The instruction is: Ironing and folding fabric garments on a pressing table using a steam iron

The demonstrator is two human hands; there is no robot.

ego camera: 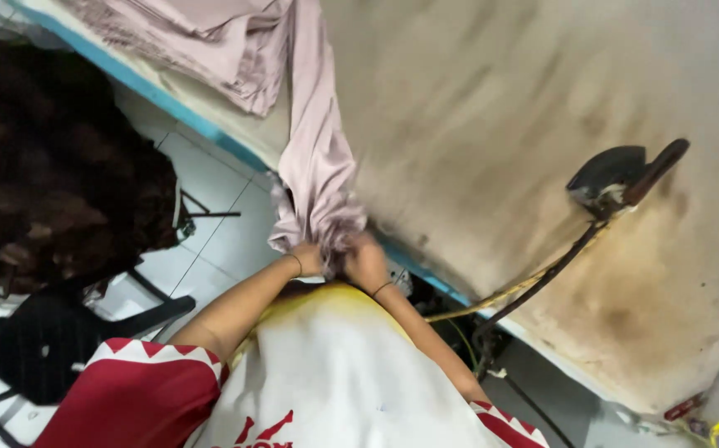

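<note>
White tiled floor (210, 241) with grey grout lines, black chair (44, 340) at lower left, wide padded desk (542, 124) with stained, scorched beige cover and blue edge, stack of pale pink cloth (202, 37) at its far end, dim indoor light

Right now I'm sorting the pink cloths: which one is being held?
The long pink cloth hanging off the table edge; both hands grip its lower end. The folded pile lies untouched on the table.
</note>
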